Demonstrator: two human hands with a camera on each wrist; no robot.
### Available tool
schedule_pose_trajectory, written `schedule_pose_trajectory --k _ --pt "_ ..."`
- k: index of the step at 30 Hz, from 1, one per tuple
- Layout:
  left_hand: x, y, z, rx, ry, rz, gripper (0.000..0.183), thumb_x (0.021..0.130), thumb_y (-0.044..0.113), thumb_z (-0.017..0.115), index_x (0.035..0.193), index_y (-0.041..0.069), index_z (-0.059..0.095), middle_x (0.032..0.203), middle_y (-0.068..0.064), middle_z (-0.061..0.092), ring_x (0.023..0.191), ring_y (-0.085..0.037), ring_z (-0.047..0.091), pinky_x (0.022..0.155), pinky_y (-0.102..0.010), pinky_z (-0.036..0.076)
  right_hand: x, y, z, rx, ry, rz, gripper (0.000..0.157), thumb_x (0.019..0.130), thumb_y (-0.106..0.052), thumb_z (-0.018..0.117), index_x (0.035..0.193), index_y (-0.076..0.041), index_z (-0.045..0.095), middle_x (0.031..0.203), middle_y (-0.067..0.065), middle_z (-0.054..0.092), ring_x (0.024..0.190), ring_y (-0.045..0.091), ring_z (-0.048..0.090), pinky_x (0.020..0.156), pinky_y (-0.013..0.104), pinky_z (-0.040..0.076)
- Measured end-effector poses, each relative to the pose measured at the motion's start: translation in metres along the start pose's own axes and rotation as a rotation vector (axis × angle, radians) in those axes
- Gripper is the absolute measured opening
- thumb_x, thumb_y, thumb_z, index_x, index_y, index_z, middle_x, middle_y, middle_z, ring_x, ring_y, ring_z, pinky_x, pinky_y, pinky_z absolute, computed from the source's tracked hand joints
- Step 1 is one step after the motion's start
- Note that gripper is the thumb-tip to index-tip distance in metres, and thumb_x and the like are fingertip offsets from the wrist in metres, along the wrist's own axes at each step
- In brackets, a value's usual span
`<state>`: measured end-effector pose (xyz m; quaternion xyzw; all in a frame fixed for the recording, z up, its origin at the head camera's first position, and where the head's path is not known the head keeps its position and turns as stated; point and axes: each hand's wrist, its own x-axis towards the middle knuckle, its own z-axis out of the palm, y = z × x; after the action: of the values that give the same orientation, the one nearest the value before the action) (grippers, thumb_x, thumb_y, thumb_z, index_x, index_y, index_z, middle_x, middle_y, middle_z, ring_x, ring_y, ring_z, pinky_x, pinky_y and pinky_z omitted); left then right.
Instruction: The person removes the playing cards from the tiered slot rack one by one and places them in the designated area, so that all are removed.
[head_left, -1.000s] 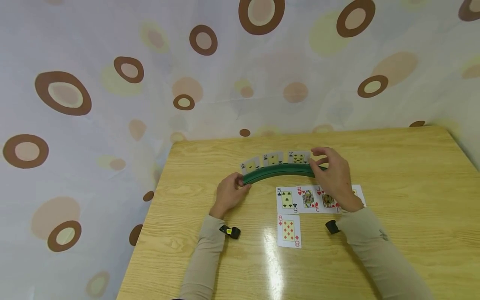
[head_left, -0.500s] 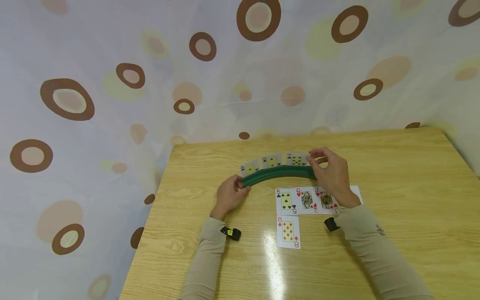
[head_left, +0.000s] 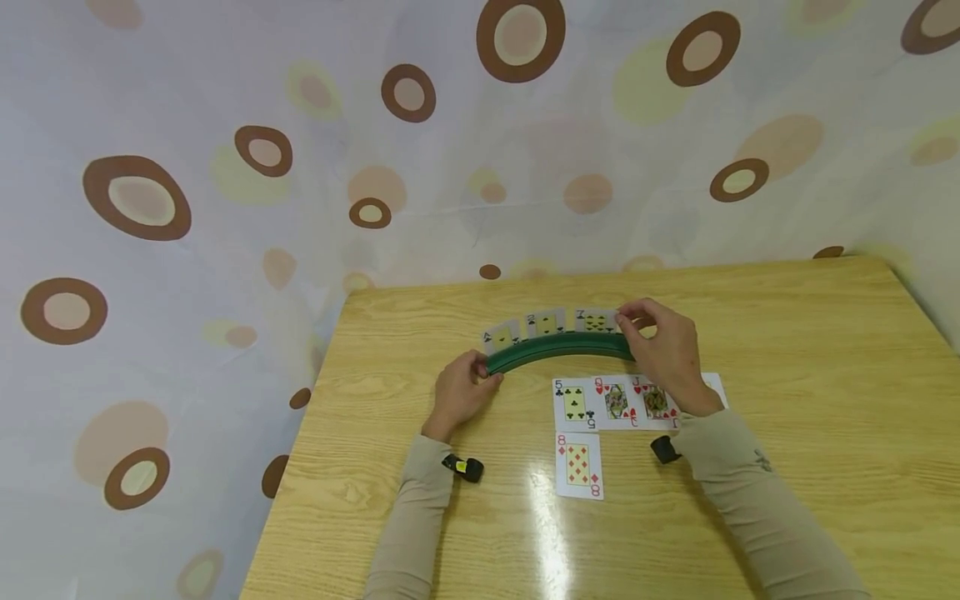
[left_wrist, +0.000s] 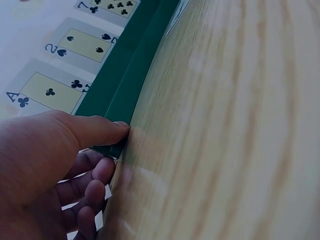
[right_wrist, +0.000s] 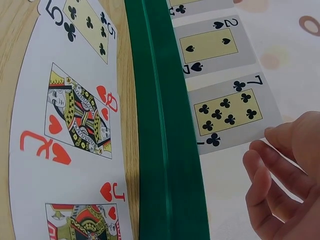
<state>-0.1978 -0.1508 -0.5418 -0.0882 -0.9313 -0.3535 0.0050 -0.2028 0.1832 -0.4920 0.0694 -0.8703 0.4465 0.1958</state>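
Observation:
A curved green card holder (head_left: 562,343) stands on the table with three cards upright in its slot. They are the ace of clubs (left_wrist: 47,90), the two of spades (left_wrist: 82,45) and the seven of clubs (right_wrist: 230,114). At the holder's left end, my left hand (head_left: 459,390) grips it, thumb (left_wrist: 107,131) over the top and fingers curled below. My right hand (head_left: 666,354) pinches the outer upper corner of the seven of clubs between thumb and fingertips. The holder's right end is hidden behind that hand in the head view.
In front of the holder a row of cards lies face up: five of clubs (head_left: 574,405), queen of hearts (head_left: 617,402), jack of hearts (head_left: 656,402) and another partly hidden under the right wrist. Below them lies the eight of diamonds (head_left: 578,465). A patterned curtain (head_left: 420,242) hangs behind the table.
The right hand's fingers, more spread a second ago, have come together at the seven of clubs' corner. The left hand keeps its place on the holder. The head view has shifted slightly.

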Motion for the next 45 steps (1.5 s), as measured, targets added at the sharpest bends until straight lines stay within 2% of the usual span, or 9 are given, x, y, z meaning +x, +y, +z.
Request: schedule_pose_trajectory --k 7,18,22,27,31,38,41,45 --pt "0.001 -0.001 0.000 0.009 0.003 -0.001 0.032 0.101 0.025 0.079 0.122 0.002 0.073 0.096 -0.007 0.072 0.076 -0.010 0.051 0.071 -0.024 0.039 -0.001 -0.002 -0.001 -0.007 -0.008 0.022 0.016 0.107 -0.016 0.072 0.115 -0.003 0.077 0.105 0.018 0.081 0.094 0.034 0.075 0.066 0.008 0.041" --pt "-0.001 -0.001 0.000 0.002 0.007 0.006 0.030 0.101 0.026 0.079 0.120 0.003 0.073 0.096 -0.006 0.072 0.075 -0.010 0.052 0.070 -0.024 0.039 -0.005 -0.003 -0.003 -0.015 -0.016 0.005 0.016 0.108 -0.017 0.071 0.116 -0.005 0.077 0.104 0.017 0.081 0.093 0.033 0.075 0.068 0.004 0.041" --pt "-0.001 0.000 0.000 0.006 0.003 0.000 0.030 0.101 0.026 0.078 0.120 0.004 0.073 0.096 -0.007 0.072 0.075 -0.010 0.052 0.070 -0.024 0.039 -0.008 -0.007 -0.007 -0.008 0.004 -0.022 0.015 0.107 -0.015 0.071 0.115 -0.004 0.077 0.103 0.017 0.081 0.092 0.033 0.075 0.068 0.002 0.041" --pt "0.000 0.000 0.000 0.004 0.011 0.003 0.030 0.100 0.025 0.079 0.120 0.003 0.073 0.096 -0.007 0.072 0.076 -0.011 0.052 0.070 -0.024 0.039 -0.016 -0.014 -0.012 -0.010 0.031 -0.075 0.012 0.105 -0.009 0.072 0.112 -0.002 0.077 0.099 0.017 0.081 0.087 0.030 0.073 0.065 0.004 0.041" --pt "0.001 -0.001 -0.001 0.006 0.015 0.009 0.030 0.100 0.025 0.079 0.120 0.003 0.073 0.096 -0.006 0.072 0.076 -0.011 0.053 0.070 -0.025 0.039 -0.022 -0.019 -0.015 -0.020 0.054 -0.106 0.010 0.103 -0.006 0.074 0.111 -0.002 0.078 0.094 0.016 0.080 0.082 0.022 0.070 0.064 0.007 0.041" --pt "0.000 0.000 0.000 0.013 0.003 -0.003 0.030 0.101 0.026 0.079 0.121 0.004 0.073 0.097 -0.006 0.072 0.077 -0.010 0.052 0.072 -0.024 0.039 -0.035 -0.027 -0.020 0.009 0.042 -0.106 0.009 0.102 -0.005 0.075 0.109 -0.001 0.077 0.093 0.014 0.079 0.082 -0.009 0.056 0.065 0.009 0.043" --pt "-0.001 0.000 0.000 0.007 0.007 0.000 0.030 0.101 0.026 0.079 0.121 0.004 0.073 0.096 -0.006 0.072 0.077 -0.011 0.052 0.072 -0.025 0.039 -0.042 -0.031 -0.025 0.050 0.008 -0.067 0.009 0.102 -0.006 0.075 0.110 -0.002 0.076 0.096 0.014 0.079 0.083 -0.013 0.057 0.066 0.009 0.046" --pt "-0.002 0.000 0.001 0.000 0.011 0.003 0.030 0.101 0.025 0.079 0.120 0.003 0.073 0.096 -0.006 0.072 0.077 -0.011 0.053 0.072 -0.025 0.040 -0.051 -0.035 -0.031 0.098 -0.051 0.003 0.010 0.104 -0.012 0.075 0.111 -0.006 0.077 0.099 0.012 0.079 0.083 -0.009 0.061 0.067 0.010 0.049"
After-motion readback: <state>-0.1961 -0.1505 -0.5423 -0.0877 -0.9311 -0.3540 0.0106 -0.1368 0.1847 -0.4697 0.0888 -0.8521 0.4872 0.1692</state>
